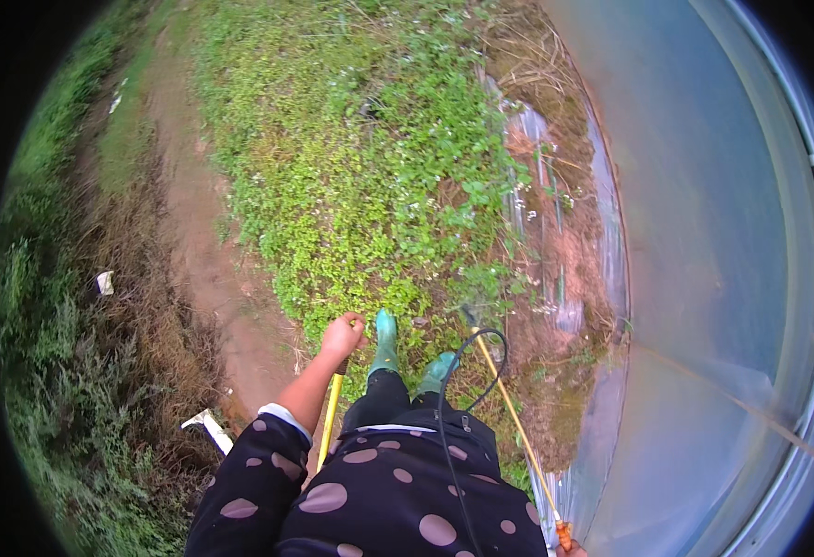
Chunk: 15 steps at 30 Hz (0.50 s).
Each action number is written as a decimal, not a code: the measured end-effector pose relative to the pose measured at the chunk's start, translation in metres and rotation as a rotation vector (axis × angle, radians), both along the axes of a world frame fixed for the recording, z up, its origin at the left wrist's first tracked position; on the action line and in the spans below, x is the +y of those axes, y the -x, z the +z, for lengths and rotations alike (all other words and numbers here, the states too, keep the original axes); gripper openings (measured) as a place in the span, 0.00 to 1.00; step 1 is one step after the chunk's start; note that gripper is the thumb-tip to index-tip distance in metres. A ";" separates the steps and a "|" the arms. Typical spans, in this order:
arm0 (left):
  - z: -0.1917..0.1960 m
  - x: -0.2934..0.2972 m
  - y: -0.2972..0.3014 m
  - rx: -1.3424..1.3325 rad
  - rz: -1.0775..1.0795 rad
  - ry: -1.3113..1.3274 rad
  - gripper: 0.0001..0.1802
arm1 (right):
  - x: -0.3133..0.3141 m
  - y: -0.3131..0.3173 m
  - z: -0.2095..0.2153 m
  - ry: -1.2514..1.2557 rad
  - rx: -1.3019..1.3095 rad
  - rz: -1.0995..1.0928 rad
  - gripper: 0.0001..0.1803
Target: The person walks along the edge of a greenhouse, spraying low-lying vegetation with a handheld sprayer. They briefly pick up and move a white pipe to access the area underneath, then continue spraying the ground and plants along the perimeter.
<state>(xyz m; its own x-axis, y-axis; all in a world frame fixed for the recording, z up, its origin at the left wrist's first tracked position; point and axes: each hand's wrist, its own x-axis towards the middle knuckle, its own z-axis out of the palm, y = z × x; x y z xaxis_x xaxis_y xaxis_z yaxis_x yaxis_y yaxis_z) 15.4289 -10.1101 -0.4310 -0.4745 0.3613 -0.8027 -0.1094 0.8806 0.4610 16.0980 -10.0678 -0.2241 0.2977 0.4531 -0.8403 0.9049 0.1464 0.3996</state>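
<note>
My left hand [344,336] is closed at the top of a yellow lever [330,418], where a dark grip shows just below the fingers. The lever runs down beside my left hip, its lower end hidden by my clothing. At the lower edge, only part of my right hand [571,550] shows, wrapped round the orange handle [565,535] of a spray wand. The wand's thin yellow tube [516,416] slants forward and left, its tip low over the weeds near my right boot. A black hose [441,408] loops across my front and over the tube.
I stand in green boots [385,342] on low weeds [351,204]. A plastic-covered greenhouse wall [704,232] rises close on the right, with loose plastic film [604,213] along its foot. A dirt path [204,223] and taller grass [54,371] lie left. White scraps [105,283] lie there.
</note>
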 end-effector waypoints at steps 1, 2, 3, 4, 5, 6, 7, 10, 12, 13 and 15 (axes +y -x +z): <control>0.016 0.006 0.002 -0.244 0.175 -0.161 0.12 | 0.006 0.020 -0.010 -0.011 0.016 0.007 0.26; 0.036 0.005 0.007 -0.351 0.204 -0.232 0.12 | 0.006 0.025 -0.034 -0.129 0.147 0.002 0.22; 0.066 0.006 0.013 -0.455 0.232 -0.310 0.12 | 0.003 0.024 -0.071 -0.319 0.257 0.106 0.13; 0.091 0.004 0.017 -0.562 0.260 -0.389 0.12 | 0.014 0.048 -0.089 -0.303 0.292 0.073 0.15; 0.114 -0.006 0.022 -0.599 0.277 -0.424 0.14 | 0.025 0.074 -0.104 -0.289 0.364 0.111 0.14; 0.145 -0.022 0.029 -0.664 0.286 -0.481 0.15 | 0.037 0.098 -0.119 -0.270 0.443 0.155 0.14; 0.174 -0.038 0.032 -0.821 0.306 -0.625 0.15 | 0.049 0.125 -0.131 -0.265 0.446 0.188 0.14; 0.239 -0.063 0.022 -1.124 0.086 -1.128 0.13 | 0.081 0.184 -0.153 -0.342 0.532 0.201 0.15; 0.277 -0.061 0.012 -1.073 -0.116 -1.263 0.13 | 0.107 0.215 -0.159 -0.392 0.616 0.176 0.15; 0.292 -0.075 0.006 -0.858 -0.055 -1.049 0.11 | 0.121 0.228 -0.160 -0.416 0.645 0.157 0.15; 0.295 -0.063 -0.017 -0.219 0.287 -0.554 0.09 | 0.144 0.259 -0.157 -0.469 0.684 0.126 0.14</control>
